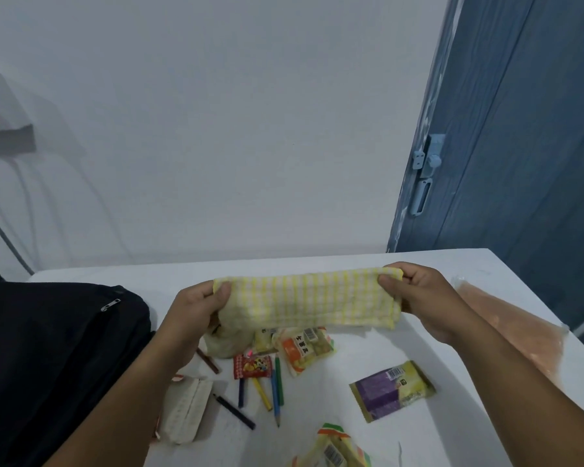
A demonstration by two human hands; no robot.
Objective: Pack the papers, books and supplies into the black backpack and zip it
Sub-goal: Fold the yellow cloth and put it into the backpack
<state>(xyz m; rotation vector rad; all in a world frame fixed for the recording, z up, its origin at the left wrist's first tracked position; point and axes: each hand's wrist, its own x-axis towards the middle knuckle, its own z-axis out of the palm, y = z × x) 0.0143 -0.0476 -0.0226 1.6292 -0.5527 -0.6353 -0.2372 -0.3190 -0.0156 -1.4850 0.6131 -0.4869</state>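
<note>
- White surface [429, 433] against a pale wall, blue door [526, 163] far right; charger and cables on the wall far left.
- You hold a yellow checked cloth [311, 299] stretched above the surface, folded into a long band.
- Left hand [196, 315] pinches the left end of the cloth, thumb on top, fingers curled under. Right hand [422, 294] pinches the right end the same way. Both grips are closed on the cloth, neither is spread.
- Handling, as a judgement: the cloth is light, soft and floppy. It sags if you let one end go, so keep both ends pinched or fold it smaller before stuffing. Not fragile, not slippery.
- Black backpack [48, 365] lies near left on the surface, a zip pull [110, 305] showing on top. Cannot tell whether the main opening is open.
- Still loose on the surface: coloured pencils [267, 389] in the middle, a dark pencil [233, 411] near them, a white pencil case [186, 411] just beside the backpack.
- Pencils are thin, stiff and roll easily; gather them as a bundle at mid-length, or put them into the case first.
- Snack packets: red one [252, 365], orange-and-white one [304, 348], purple-and-yellow one [391, 389], another at the near edge [334, 449]. Crinkly and slick, light; take them by the flat faces, don't crush.
- Pinkish plastic bag [520, 332] lies right, partly behind your right arm.
- No papers or books in view.
</note>
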